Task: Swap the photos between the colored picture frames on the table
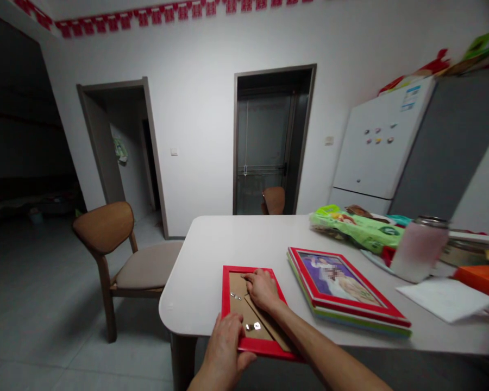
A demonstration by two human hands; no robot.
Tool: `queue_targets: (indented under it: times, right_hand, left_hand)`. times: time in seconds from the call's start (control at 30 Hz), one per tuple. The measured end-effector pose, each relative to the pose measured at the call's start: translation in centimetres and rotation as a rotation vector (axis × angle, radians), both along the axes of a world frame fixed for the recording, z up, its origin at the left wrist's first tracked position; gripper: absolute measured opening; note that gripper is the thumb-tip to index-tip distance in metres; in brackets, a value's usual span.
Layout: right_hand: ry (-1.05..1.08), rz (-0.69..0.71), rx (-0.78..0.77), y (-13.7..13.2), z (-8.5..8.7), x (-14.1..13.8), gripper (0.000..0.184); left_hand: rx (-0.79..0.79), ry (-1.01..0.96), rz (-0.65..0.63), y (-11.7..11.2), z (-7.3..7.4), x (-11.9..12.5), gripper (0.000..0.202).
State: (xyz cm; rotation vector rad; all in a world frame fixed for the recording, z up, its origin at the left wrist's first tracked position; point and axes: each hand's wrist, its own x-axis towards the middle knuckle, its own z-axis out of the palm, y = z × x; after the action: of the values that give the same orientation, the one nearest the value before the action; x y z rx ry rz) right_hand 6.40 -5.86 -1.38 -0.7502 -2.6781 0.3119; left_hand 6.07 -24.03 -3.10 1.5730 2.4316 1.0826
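A red picture frame (261, 346) lies face down at the table's near edge, its brown backing board (236, 312) showing. My left hand (227, 339) grips the frame's near left corner, the thumb along the near rim. Small metal clips (253, 326) sit on the backing. Across the frame reaches my right hand (263, 290), its fingers bent together over the far part of the board. The fingertips touch a small piece there that I cannot make out. A brown stand flap (264, 319) lies partly under the right wrist and forearm.
Right of the frame lies a stack of picture frames (350, 285), a red one with a photo on top. Beyond are a pink-white bottle (421, 251), a green package (356, 228) and white paper (446, 298). A wooden chair (106, 228) stands left of the white table (204, 244).
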Motion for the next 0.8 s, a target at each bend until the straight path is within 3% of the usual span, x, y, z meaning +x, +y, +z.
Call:
queue_targets:
  times: [0.27,0.47,0.6,0.8]
  right_hand:
    - [-0.019,0.140,-0.002,1.3,1.4,2.7,0.040]
    - [-0.090,0.263,-0.006,2.7,1.4,5.8,0.032]
    - [-0.073,0.289,0.016,2.8,1.2,6.0,0.030]
    - [-0.037,0.243,0.038,2.9,1.1,5.5,0.026]
  left_hand:
    - [-0.005,-0.010,-0.009,0.0,0.4,0.1,0.051]
    - [0.030,-0.018,-0.003,0.2,0.3,0.2,0.049]
    - [0.009,-0.015,0.000,0.2,0.5,0.4,0.044]
    - [0.005,-0.017,0.003,0.3,0.3,0.2,0.054]
